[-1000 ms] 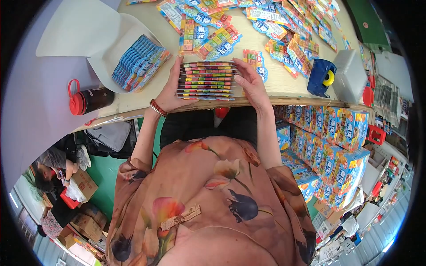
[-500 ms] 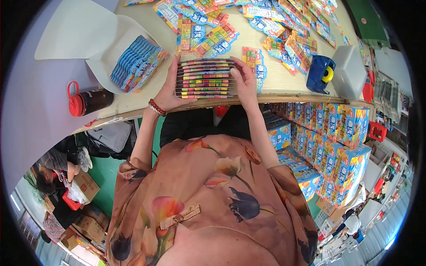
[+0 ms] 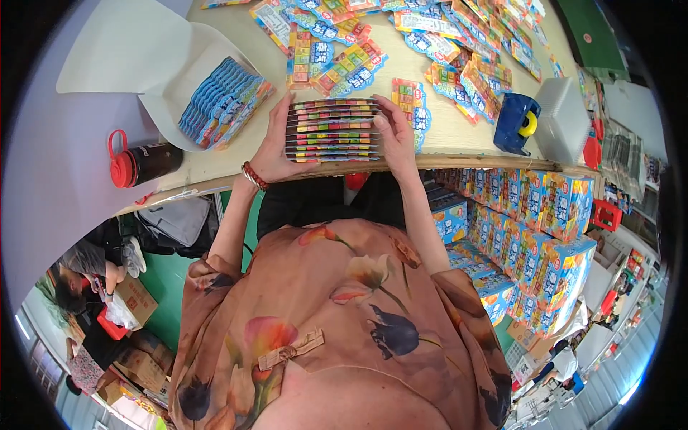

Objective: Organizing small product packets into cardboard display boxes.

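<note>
Between my two hands is a stack of flat candy blister packs (image 3: 333,130), seen edge-on, with rows of red, yellow and green pieces showing. It is held at the table's near edge. My left hand (image 3: 276,149) is closed along the stack's left end, with its fingers partly hidden. My right hand (image 3: 396,136) grips the right end, its thumb bent over the near side. Just beyond the right hand lies a loose candy pack (image 3: 410,107). More colourful candy packs (image 3: 351,68) lie flat beyond the stack.
At left, a white tray (image 3: 159,118) holds a row of upright packs (image 3: 218,104), beside a dark bottle (image 3: 154,163) with a red lid. A blue tape dispenser (image 3: 514,123) and clear plastic trays (image 3: 562,118) stand at right. Blue display boxes (image 3: 527,244) are piled below the table.
The stack and both hands have shifted very slightly toward me. The grip at both ends looks the same.
</note>
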Motion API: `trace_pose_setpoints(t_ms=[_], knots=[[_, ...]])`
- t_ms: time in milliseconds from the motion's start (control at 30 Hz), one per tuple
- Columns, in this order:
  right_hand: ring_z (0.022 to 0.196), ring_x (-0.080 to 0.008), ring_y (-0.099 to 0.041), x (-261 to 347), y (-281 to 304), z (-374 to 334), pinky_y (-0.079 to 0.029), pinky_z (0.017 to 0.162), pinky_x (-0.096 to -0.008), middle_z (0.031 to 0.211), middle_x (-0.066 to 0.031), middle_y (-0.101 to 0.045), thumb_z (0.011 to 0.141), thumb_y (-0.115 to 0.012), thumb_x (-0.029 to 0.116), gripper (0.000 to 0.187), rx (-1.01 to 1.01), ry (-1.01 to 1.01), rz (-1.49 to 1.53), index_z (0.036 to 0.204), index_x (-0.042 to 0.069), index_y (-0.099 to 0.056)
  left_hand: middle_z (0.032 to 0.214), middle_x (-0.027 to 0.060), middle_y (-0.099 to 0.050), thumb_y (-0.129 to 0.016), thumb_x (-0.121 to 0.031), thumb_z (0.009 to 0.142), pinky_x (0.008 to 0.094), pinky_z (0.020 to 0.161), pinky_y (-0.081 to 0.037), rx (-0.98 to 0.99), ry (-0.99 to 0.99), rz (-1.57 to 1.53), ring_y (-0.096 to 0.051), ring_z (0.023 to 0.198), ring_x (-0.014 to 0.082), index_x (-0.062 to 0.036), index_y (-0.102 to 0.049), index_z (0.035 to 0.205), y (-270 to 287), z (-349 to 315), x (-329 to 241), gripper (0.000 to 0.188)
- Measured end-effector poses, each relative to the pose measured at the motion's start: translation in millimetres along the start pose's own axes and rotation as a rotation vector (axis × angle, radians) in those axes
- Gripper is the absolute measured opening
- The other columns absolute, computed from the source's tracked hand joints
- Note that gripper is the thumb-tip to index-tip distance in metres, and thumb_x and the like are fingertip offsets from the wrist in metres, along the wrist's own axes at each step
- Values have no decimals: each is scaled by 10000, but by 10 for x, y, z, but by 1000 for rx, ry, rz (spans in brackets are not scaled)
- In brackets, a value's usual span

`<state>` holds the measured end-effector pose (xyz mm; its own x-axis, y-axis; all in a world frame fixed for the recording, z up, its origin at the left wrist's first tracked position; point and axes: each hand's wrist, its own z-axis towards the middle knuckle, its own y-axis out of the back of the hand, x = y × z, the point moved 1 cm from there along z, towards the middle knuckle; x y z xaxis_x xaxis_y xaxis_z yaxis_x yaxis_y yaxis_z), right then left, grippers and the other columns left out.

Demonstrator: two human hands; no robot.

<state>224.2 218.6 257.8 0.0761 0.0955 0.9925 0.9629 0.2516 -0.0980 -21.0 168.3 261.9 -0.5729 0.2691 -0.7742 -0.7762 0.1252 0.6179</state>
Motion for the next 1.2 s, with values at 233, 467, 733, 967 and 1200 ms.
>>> trace_pose_setpoints(t_ms=[233,467,733,967,1200], knots=[[1202,-182,-500,50,34,35,-407,1008,-300,1290,-104,-517,959,-497,43,378,89,-23,-16,1331,15,-434,1327,223,-369,-886,-282,563,406,1064,-345,-46,110,-154,-404,1257,353,-5,-38,1491,32,-6,12,1287],[1332,-359,-335,648,117,42,-322,1097,-413,1422,-196,-298,562,-890,287,1179,522,105,-781,1488,92,-187,1234,199,-423,-883,-274,517,395,1031,-369,-61,23,-207,-445,1184,356,-16,-339,1305,10,9,77,991],[1283,-397,-344,490,23,-21,-351,1068,-419,1333,-208,-322,589,-820,95,926,453,185,-800,1362,71,-311,1261,199,-427,-857,-201,545,422,1026,-371,-143,-96,-80,-416,1194,393,-37,-377,1285,1,-69,-47,897],[1319,-375,-309,749,-176,57,-313,1085,-431,1374,-203,-323,571,-817,79,926,448,381,-696,1361,97,-334,1218,195,-446,-818,-81,538,431,981,-402,-323,-89,24,-449,1142,387,-80,-416,1263,442,-251,-655,830],[1265,-383,-403,1389,-1390,1300,-405,1030,-420,1361,-191,-347,609,-825,118,903,678,818,-631,1361,111,-326,1257,190,-445,-866,-84,510,410,949,-427,-638,11,425,-448,1162,364,-46,-426,1260,1699,-204,-608,870]])
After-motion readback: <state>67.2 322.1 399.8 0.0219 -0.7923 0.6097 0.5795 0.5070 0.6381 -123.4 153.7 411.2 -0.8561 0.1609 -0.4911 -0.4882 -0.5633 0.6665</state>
